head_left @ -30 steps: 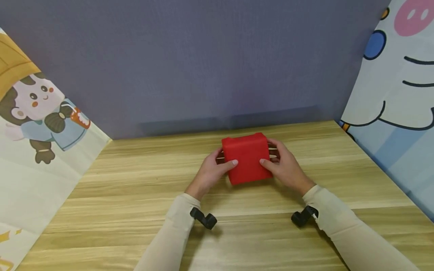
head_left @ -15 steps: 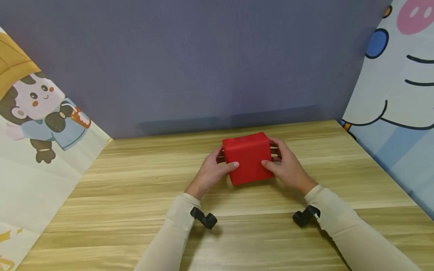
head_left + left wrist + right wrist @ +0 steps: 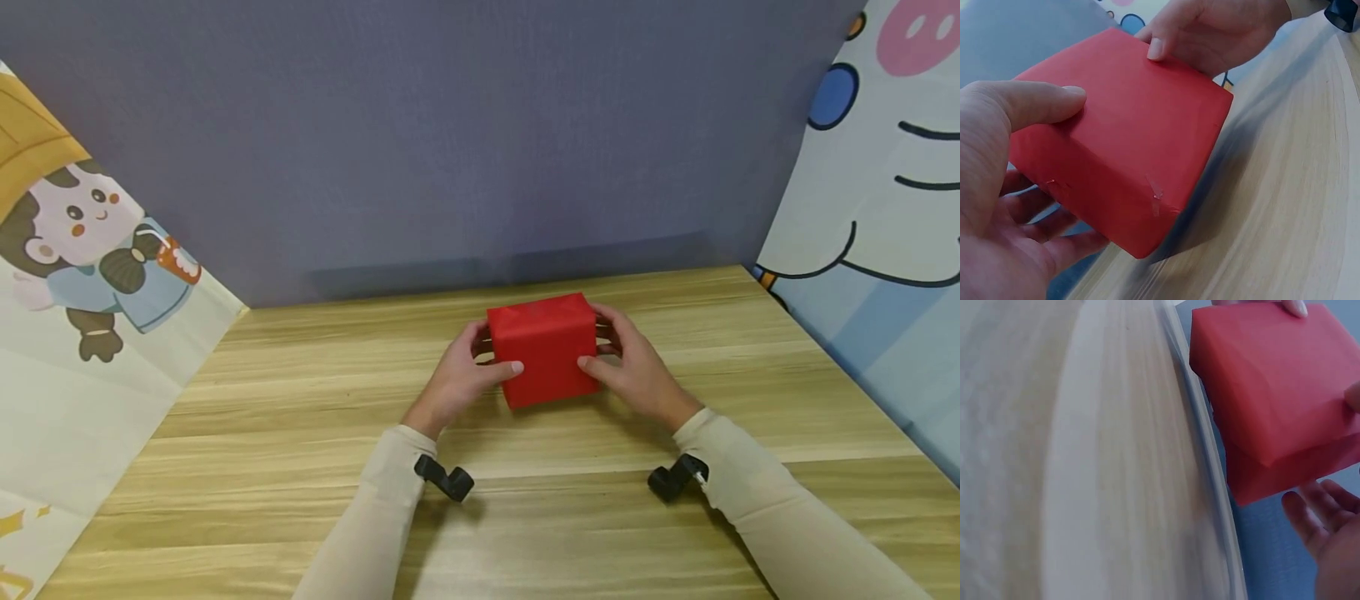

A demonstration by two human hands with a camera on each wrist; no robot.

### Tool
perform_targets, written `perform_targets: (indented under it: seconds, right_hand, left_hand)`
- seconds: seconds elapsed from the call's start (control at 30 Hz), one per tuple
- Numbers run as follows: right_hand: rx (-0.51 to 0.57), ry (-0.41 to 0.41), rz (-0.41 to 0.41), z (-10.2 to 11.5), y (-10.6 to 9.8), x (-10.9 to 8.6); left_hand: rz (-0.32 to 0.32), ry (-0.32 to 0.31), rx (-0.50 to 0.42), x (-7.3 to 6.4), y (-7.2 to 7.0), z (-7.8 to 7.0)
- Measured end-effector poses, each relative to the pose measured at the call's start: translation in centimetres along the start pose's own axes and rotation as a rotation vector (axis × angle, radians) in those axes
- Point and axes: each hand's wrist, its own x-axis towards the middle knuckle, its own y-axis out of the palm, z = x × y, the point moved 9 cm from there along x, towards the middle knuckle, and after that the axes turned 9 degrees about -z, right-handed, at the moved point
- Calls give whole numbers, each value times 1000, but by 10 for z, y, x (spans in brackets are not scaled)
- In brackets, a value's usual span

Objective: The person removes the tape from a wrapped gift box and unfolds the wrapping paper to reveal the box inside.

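A box wrapped in red paper point(image 3: 547, 358) is held tilted between both hands, near the back of the wooden table. My left hand point(image 3: 459, 379) grips its left side, thumb on the front face and fingers around the side. My right hand point(image 3: 636, 367) holds the right side, its thumb tip on the front face and its fingers partly hidden behind. In the left wrist view, clear tape point(image 3: 1156, 195) and small creases show on one side of the wrapped box. The right wrist view shows some right fingers point(image 3: 1316, 512) below the box.
The wooden table point(image 3: 300, 467) stretches around the hands. A grey-blue partition point(image 3: 450, 150) stands along its back edge. Printed cartoon panels flank it, with a child figure point(image 3: 97, 242) on the left and a white figure point(image 3: 885, 183) on the right. A black camera is worn on each wrist.
The box has tipped so that more of its top face shows, and its top edge looks flatter. Most recently, the box and left hand have shifted slightly left. Both hands keep their hold.
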Motion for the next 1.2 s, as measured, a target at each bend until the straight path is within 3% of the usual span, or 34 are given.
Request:
perform_targets:
  seconds: [0.3, 0.57, 0.73, 0.97, 1.07, 1.2]
  right_hand:
    - [129, -83, 4, 9, -6, -1]
    - [113, -69, -74, 5, -15, 1]
    - [38, 30, -90, -6, -19, 2]
    - [-21, 114, -107, -14, -22, 3]
    - [-37, 171, -107, -19, -23, 3]
    - [-7, 289, -70, -27, -20, 1]
  left_hand:
    - [25, 47, 74, 1, 1, -2]
    - [53, 115, 70, -1, 4, -6]
    - [30, 257, 138, -3, 7, -17]
    - [-41, 533, 370, -11, 10, -39]
    - [-70, 605, 426, -13, 10, -43]
    - [-56, 688, 455, -16, 14, -44]
